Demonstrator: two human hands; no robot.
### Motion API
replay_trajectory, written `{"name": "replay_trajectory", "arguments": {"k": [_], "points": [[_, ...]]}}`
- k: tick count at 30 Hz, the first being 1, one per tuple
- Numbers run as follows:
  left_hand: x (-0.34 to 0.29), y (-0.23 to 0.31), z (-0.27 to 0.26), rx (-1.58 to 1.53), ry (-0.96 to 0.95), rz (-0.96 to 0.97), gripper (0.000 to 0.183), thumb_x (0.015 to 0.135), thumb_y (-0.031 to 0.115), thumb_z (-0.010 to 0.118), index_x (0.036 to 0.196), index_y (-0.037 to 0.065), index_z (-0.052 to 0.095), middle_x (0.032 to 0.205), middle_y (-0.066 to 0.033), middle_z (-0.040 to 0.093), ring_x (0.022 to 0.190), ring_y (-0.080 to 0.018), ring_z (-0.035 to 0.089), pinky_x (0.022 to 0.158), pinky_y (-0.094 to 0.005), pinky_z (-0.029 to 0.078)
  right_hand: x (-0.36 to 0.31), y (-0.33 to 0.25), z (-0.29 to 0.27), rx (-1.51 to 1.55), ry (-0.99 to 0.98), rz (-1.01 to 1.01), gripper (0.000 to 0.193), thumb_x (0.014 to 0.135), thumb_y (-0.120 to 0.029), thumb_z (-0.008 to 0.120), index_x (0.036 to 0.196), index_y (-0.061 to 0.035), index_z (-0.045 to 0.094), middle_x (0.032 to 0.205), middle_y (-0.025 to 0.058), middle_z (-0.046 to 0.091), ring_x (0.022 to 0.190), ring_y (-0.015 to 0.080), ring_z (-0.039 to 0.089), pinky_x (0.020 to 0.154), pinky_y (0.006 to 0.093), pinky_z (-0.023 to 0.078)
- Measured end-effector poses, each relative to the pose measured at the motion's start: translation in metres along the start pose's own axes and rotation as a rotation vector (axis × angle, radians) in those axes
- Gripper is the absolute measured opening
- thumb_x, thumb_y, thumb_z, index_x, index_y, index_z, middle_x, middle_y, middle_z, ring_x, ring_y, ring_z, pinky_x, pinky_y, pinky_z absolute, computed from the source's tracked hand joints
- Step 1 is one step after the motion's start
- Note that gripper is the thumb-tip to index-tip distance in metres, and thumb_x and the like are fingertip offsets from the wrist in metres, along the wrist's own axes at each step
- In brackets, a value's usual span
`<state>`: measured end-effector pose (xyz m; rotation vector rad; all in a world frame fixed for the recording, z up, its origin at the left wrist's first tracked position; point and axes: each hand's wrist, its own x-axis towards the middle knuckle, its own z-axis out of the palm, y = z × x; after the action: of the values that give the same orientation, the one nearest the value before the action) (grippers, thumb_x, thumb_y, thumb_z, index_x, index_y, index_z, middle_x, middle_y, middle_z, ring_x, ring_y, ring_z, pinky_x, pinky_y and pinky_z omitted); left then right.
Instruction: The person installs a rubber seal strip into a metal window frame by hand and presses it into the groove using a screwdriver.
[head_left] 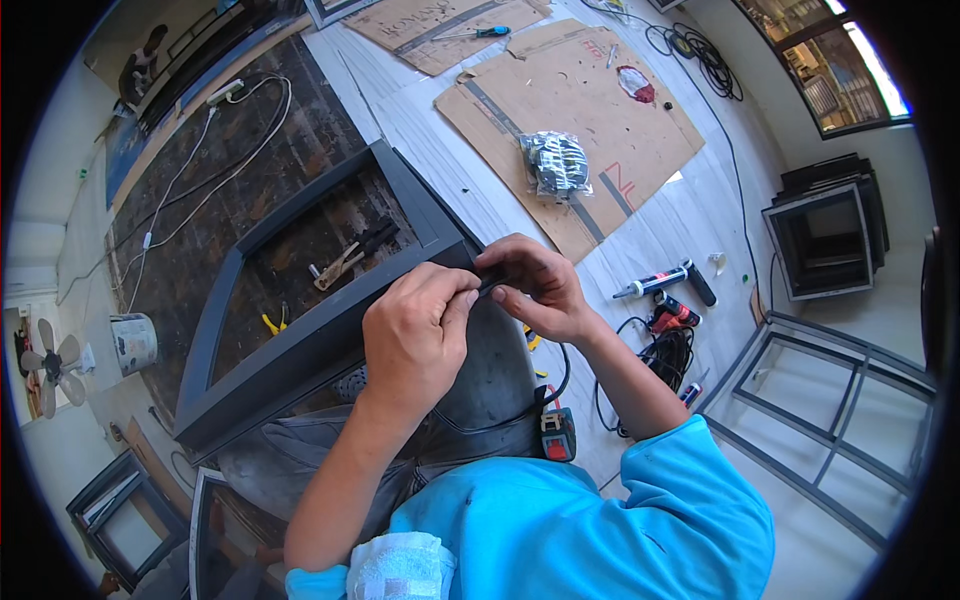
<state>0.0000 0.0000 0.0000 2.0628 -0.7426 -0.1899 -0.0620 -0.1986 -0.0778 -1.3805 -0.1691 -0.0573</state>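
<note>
A dark grey metal frame [300, 332] with an open middle lies slanted across my lap. At its near right corner, my left hand [420, 318] is closed with its fingertips pinched at the edge. Close beside it, my right hand [540, 288] is curled, thumb and fingers around a thin black strip. This black strip [567, 372] seems to come down from the hands and loop over my thigh; its end between the fingers is hidden. A tape measure [558, 437] sits by my right hip.
Flattened cardboard [640, 140] carries a clear plastic packet [557, 165]. A hammer [340, 268] shows through the frame's opening. On the right floor lie a sealant tube [650, 283], a red and black power tool [672, 312] and coiled cable [665, 365]. More frames [825, 240] stand at right.
</note>
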Motion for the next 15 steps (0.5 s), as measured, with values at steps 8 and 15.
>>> {"name": "replay_trajectory", "arguments": {"k": [8,15], "points": [[-0.002,-0.002,0.003,-0.054,0.054,-0.047,0.009,0.089,-0.001,0.070,0.098,-0.001,0.073,0.091,-0.0134,0.072,0.078,-0.0266,0.071,0.069,-0.0338,0.053,0.011,-0.017,-0.011,-0.274,-0.123,-0.039,0.025,0.096,0.000,0.065,0.121,-0.0017,0.067,0.120,0.0102,0.065,0.110,0.0181,0.067,0.091,0.0325,0.057],[-0.003,-0.003,0.003,0.047,0.059,0.042,0.009,0.089,-0.001,0.070,0.097,0.000,0.073,0.092,-0.0123,0.072,0.081,-0.0280,0.071,0.071,-0.0354,0.054,0.015,-0.022,-0.010,-0.324,-0.131,-0.098,0.025,0.092,0.006,0.068,0.116,0.0008,0.069,0.119,0.0142,0.067,0.106,0.0195,0.070,0.087,0.0339,0.059]]}}
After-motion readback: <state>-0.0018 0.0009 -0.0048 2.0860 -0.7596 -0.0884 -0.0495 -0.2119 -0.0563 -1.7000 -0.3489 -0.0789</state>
